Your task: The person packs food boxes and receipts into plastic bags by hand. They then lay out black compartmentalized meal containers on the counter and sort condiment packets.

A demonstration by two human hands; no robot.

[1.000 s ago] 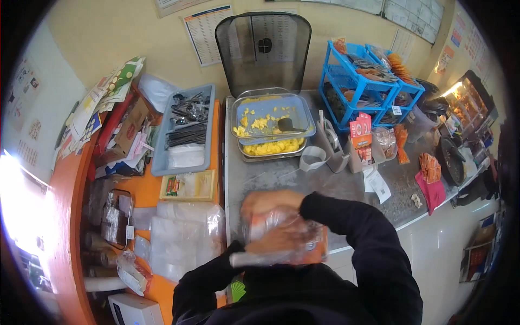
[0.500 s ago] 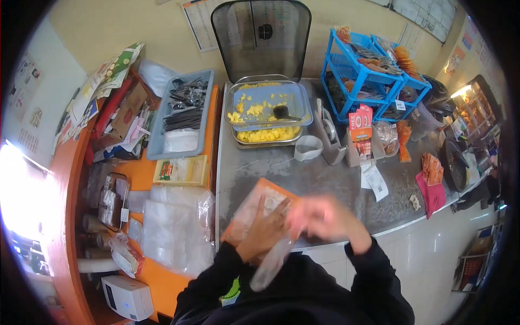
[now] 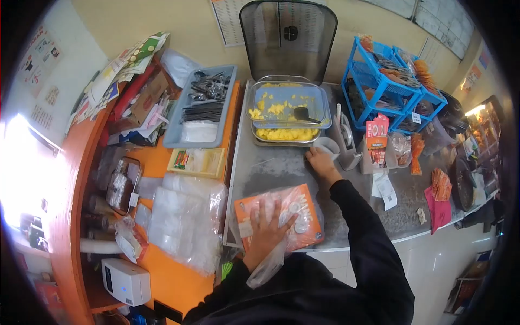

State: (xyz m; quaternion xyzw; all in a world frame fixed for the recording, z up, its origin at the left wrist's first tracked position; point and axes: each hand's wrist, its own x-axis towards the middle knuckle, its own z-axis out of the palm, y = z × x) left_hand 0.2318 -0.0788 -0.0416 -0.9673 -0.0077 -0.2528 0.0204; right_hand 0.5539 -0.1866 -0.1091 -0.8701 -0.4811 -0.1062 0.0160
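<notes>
On the grey table (image 3: 268, 172), the wrapped orange box (image 3: 307, 214) at lower centre is best steadied beneath the flat, spread left hand (image 3: 267, 233); right of centre, the right hand (image 3: 323, 163) is placed at the white tub (image 3: 329, 147), its grip unclear.

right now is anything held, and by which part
Nothing clearly held: left hand lies spread atop the orange box; right hand is at the near side of the white round object, grip unclear.
</notes>
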